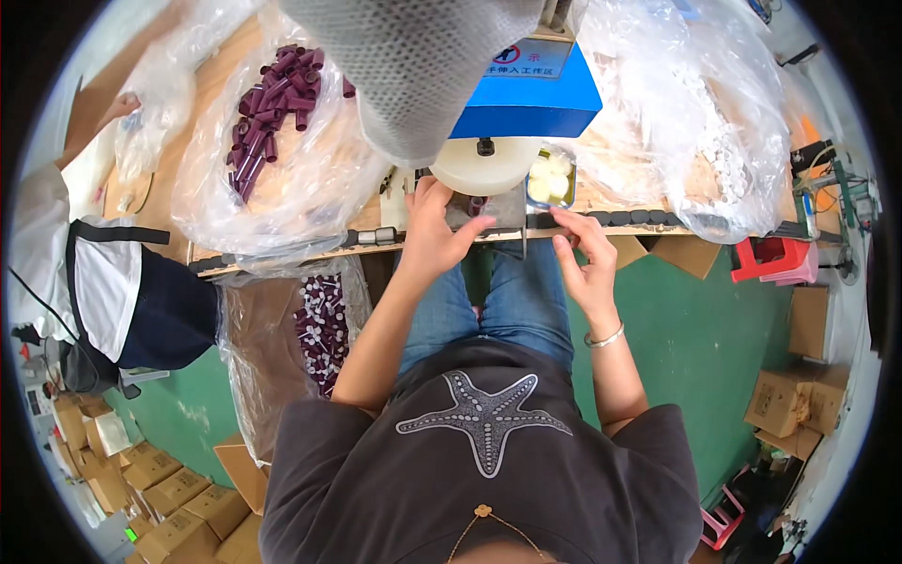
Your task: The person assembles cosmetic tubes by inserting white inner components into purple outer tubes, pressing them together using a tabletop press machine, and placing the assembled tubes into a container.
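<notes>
My left hand (434,230) is at the metal plate of a blue machine (531,105), its thumb stretched out to the right and its fingertips on the plate's left side. Nothing shows in its grip. Just past the thumb, a maroon tube piece (476,204) sits below the machine's round white disc (484,167). My right hand (589,261) hovers at the table's front edge, thumb and fingers apart and holding nothing I can see. Its fingertips are close to a small tin (536,199) with pale round lumps in it.
Maroon tubes (272,113) lie on clear plastic at the left; small white parts (716,174) lie in plastic at the right. Below the table edge, a lined box (263,329) holds maroon-and-white pieces (324,329). Another person's hand (122,105) is at the far left. A grey cover (404,66) hangs overhead.
</notes>
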{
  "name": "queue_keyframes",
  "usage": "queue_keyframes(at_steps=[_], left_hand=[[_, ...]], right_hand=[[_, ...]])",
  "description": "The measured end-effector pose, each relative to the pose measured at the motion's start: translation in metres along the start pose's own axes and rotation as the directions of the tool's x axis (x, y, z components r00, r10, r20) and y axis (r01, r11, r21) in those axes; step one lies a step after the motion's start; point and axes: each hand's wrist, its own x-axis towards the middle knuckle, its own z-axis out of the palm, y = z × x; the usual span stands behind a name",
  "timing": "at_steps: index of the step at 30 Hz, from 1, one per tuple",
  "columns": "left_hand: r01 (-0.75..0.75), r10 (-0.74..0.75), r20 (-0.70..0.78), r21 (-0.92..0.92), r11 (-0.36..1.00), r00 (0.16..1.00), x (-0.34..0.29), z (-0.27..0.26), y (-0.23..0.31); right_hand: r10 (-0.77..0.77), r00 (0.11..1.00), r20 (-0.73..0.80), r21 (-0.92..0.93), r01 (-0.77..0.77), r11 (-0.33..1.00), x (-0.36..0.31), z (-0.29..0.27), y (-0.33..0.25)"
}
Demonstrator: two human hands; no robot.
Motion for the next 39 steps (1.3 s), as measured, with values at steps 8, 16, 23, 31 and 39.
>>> queue_keyframes(at_steps=[8, 16, 23, 31, 39], left_hand=[[-0.002, 0.002, -0.025, 0.016, 1.000, 1.000, 0.001, 0.004, -0.001], [-0.032, 0.028, 0.025, 0.169, 0.985, 0.999, -0.003, 0.003, -0.016], [-0.043, 0.046, -0.020, 0.141, 0.989, 0.999, -0.005, 0.009, -0.020], [0.012, -0.005, -0.044, 0.158, 0.987, 0.999, -0.011, 0.008, -0.018], [-0.080, 0.085, -0.043, 0.120, 0.990, 0.995, 0.003, 0.022, -0.006]], right_hand=[[-0.034, 0.999, -0.009, 0.001, 0.034, 0.999, 0.003, -0.007, 0.002], [-0.131, 0.978, -0.161, -0.144, 0.108, 0.984, 0.009, -0.043, 0.009], [0.043, 0.775, -0.631, -0.255, -0.259, 0.932, 0.091, -0.209, 0.165], [0.354, 0.696, -0.624, -0.604, -0.718, 0.347, 0.152, -0.223, 0.221], [0.358, 0.622, -0.697, -0.387, -0.746, 0.542, 0.136, -0.289, 0.266]])
